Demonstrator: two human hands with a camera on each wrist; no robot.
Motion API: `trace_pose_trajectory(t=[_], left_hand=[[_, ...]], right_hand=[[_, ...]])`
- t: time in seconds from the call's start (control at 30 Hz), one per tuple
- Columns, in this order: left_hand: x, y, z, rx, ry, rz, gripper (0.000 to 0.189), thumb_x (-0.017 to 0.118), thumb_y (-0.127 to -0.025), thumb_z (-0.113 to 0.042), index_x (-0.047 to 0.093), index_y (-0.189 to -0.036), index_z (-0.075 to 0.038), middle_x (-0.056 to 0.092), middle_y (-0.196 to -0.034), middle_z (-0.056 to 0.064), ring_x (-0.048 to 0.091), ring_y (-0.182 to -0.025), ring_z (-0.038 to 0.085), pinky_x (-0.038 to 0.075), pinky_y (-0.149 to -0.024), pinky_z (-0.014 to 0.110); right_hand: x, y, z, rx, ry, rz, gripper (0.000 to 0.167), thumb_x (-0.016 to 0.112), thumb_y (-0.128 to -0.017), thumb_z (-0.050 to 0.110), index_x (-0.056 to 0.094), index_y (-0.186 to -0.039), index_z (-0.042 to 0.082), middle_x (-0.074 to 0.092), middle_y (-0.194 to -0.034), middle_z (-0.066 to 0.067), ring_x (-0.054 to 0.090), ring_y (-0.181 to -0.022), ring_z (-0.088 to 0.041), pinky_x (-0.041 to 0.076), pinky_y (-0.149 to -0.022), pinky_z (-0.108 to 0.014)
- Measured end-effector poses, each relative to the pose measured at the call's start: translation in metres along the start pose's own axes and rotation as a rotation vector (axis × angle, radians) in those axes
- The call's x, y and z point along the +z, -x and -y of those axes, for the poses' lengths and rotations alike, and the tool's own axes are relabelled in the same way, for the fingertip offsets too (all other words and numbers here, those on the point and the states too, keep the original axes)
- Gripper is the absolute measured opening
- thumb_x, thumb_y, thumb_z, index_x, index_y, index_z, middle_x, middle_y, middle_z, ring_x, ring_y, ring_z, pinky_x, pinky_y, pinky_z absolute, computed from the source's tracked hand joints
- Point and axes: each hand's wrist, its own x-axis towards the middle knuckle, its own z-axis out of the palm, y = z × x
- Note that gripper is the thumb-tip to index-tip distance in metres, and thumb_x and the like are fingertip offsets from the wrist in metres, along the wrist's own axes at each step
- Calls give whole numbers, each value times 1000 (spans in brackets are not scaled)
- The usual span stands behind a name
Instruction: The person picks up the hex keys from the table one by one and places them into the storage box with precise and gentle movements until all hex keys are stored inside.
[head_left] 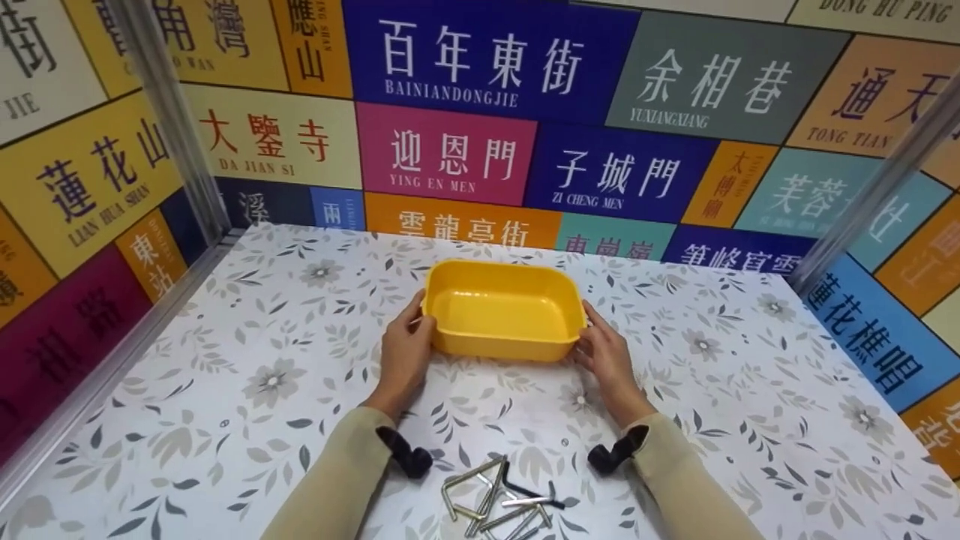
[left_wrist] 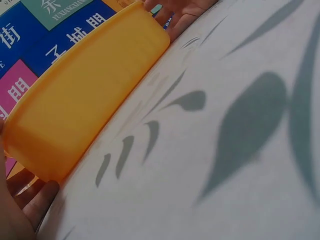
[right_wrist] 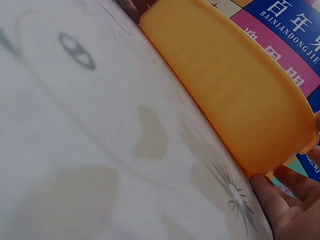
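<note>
A yellow plastic basin [head_left: 504, 343], rectangular with rounded corners, stands upright on the table, and no contents show inside it. At its left end my left hand [head_left: 406, 352] grips the wall and rim with fingers and thumb. The right hand [head_left: 606, 356] holds the opposite end in the same way. Both wrist views show the basin's side [left_wrist: 95, 82] low against the tabletop, with fingertips near its base. Closer to me, between the forearms, lies a loose pile of L-shaped hex keys [head_left: 491, 499], several silver and one black. Neither hand touches them.
The table [head_left: 247, 435] has a white cover with grey leaves and flowers. Panels with coloured street-name signs [head_left: 446, 161] rise behind it and at both sides, with metal posts [head_left: 176, 127] at the corners. A small black camera mount [head_left: 409, 454] sits on each wrist.
</note>
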Motion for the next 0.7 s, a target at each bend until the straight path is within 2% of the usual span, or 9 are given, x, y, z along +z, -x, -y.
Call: trace_pose_trajectory(t=[0.23,0.47,0.7], left_hand=[[-2,-2,0,21,-8,1,58,47,-99,-31,36,-157,-32,48,-155,-5,53,-132,15,44,-115,36],[-1,0,0,49,-36,9,59,46,-100,-30,33,-158,-31,44,-159,-6,50,-137,14,40,-118,37],[-2,-2,2,55,-85,0,60,47,-98,-32,34,-157,-33,43,-160,-8,51,-137,15,41,-117,36]], right_hand=[[3,-1,-1,-34,38,-13,59,37,-101,18,31,-159,31,41,-161,-7,60,-125,-20,56,-93,-22],[2,1,-2,-42,56,-18,58,36,-102,19,31,-159,32,39,-162,-4,59,-126,-19,56,-93,-21],[1,0,-6,-77,40,-1,58,35,-103,17,29,-160,28,34,-165,-4,56,-135,-25,55,-94,-21]])
